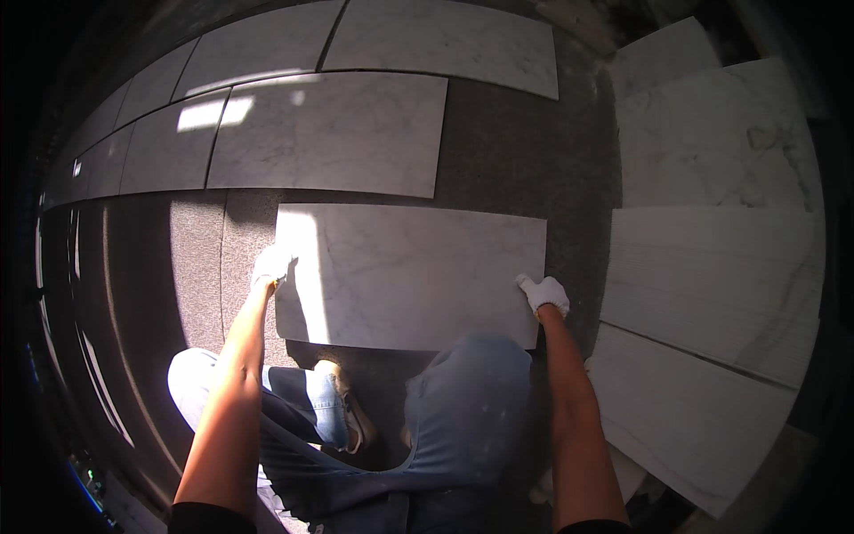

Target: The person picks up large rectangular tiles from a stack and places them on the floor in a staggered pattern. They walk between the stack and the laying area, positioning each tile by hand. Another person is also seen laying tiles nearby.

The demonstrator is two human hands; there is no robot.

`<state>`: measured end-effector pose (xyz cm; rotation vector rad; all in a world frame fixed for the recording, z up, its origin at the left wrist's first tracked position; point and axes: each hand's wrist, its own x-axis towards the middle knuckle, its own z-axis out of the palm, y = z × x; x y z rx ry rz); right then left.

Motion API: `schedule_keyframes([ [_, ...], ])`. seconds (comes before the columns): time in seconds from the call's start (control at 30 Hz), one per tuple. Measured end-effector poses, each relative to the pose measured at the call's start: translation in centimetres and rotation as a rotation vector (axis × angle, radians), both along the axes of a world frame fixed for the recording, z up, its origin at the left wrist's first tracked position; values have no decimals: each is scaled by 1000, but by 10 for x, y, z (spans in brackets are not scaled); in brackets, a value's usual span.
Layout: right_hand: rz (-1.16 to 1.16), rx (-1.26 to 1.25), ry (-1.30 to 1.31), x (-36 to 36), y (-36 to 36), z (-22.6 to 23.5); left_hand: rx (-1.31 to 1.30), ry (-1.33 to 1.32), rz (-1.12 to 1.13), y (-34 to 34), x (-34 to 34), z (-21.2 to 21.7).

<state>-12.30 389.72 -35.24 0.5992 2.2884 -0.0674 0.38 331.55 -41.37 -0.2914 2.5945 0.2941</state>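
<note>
A pale marble slab (414, 276) with faint grey veins spans the space between my two gloved hands, in front of my knees. My left hand (270, 267), in a white work glove, grips its left short edge, where a bright band of sunlight falls. At the opposite short edge, my right hand (543, 294), gloved the same way, has its thumb on the top face and its fingers over the side. The undersides of both grips are hidden. Whether the slab rests on the floor or is lifted a little, I cannot tell.
Beyond the slab, similar marble slabs (329, 133) lie in rows with narrow gaps on the grey carpeted floor (525, 151). More slabs (712, 276) stand or lie along the right side. My jeans-clad knee (471, 400) comes close to the held slab's near edge.
</note>
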Motion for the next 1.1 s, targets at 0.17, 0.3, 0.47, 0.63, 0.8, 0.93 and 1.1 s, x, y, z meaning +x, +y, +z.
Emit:
schedule_keyframes([
  [0.17, 76, 36, 28, 9, -14, 3, -2, 31, 27, 1, 2, -1],
  [0.3, 75, 53, -19, 7, -17, 1, -71, -29, 50, 7, 0, 3],
  [0.47, 74, 75, -39, 5, -17, -6, -87, -97, 101, 8, -5, -2],
  [0.63, 43, 51, -46, 14, -21, -4, -141, -130, 82, 3, 2, -10],
  [0.8, 41, 84, -16, 21, -16, -10, -122, -94, 37, 1, 4, -14],
  [0.93, 41, 68, -30, 25, -9, -19, -139, -69, 59, 1, 7, -18],
  [1.1, 65, 71, 57, 24, -9, -18, -123, 39, -7, -11, 1, -29],
])
